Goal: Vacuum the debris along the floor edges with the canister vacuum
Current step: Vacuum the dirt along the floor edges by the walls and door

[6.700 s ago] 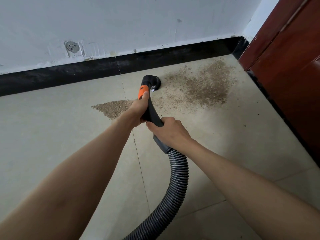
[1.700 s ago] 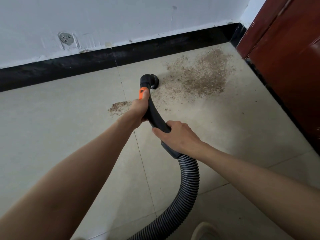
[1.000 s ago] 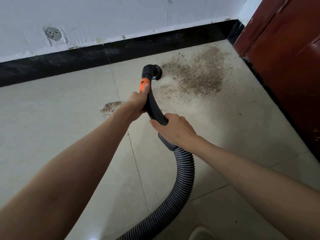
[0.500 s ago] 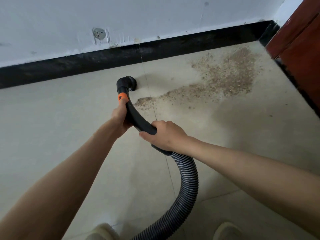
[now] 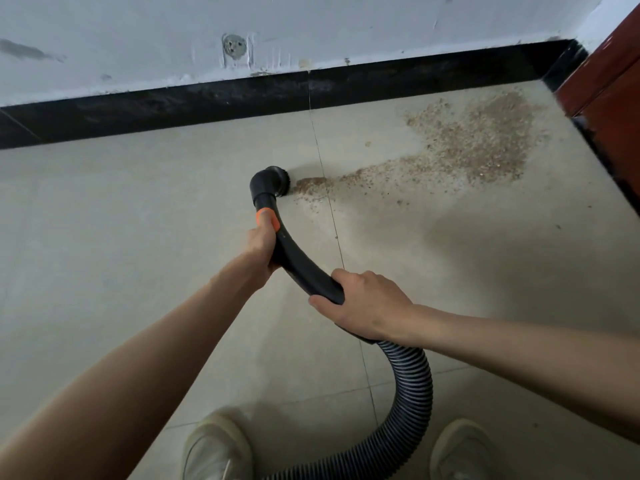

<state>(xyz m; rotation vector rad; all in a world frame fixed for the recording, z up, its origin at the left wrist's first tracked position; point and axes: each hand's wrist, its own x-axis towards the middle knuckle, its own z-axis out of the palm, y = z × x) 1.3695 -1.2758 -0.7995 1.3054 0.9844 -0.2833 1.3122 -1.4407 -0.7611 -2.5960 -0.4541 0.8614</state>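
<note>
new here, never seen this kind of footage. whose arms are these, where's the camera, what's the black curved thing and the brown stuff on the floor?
No robot here: a person wears one wide-angle camera on the head, looking forward and down, so the arms are the wearer's own. The shoes at the bottom are theirs too.

The black curved thing is a vacuum wand. The left hand grips it just below its orange collar; the right hand grips the rear end, where the ribbed hose joins and runs back out of view.

The wand ends in a round brush nozzle close to the tiled floor. The brown stuff is debris, spread to the nozzle's right towards the corner, between the black baseboard and a red-brown door. A thin trail of it reaches the nozzle.
</note>
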